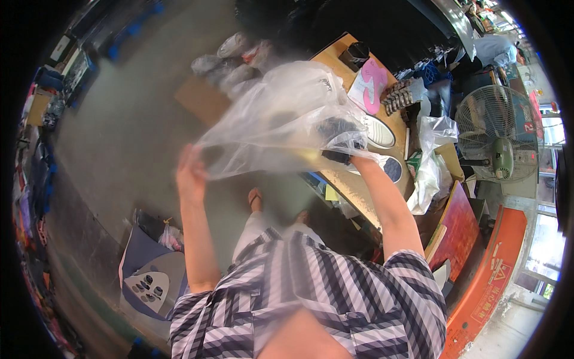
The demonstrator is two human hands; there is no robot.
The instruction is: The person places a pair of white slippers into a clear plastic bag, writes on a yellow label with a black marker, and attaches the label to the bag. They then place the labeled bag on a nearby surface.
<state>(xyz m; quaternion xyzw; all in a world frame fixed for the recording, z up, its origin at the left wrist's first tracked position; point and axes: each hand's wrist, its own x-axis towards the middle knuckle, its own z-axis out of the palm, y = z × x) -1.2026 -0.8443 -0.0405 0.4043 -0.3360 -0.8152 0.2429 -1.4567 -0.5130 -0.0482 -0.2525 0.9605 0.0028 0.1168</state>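
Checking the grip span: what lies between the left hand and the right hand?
In the head view, only the clear plastic bag stretches between the left hand and the right hand.

A clear, colourless plastic bag [287, 116] is seen, with a dark, possibly black item [341, 140] blurred inside it. A shirt [311, 293] striped in black, grey and white is worn. A pink shape [373, 84] lies on a tan wooden table [353, 179]. The fan [496, 134] is pale green, and an orange board [490, 281] is seen.

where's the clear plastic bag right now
In the head view, the clear plastic bag is held up centre-frame between the left hand and right hand, over the wooden table's edge.
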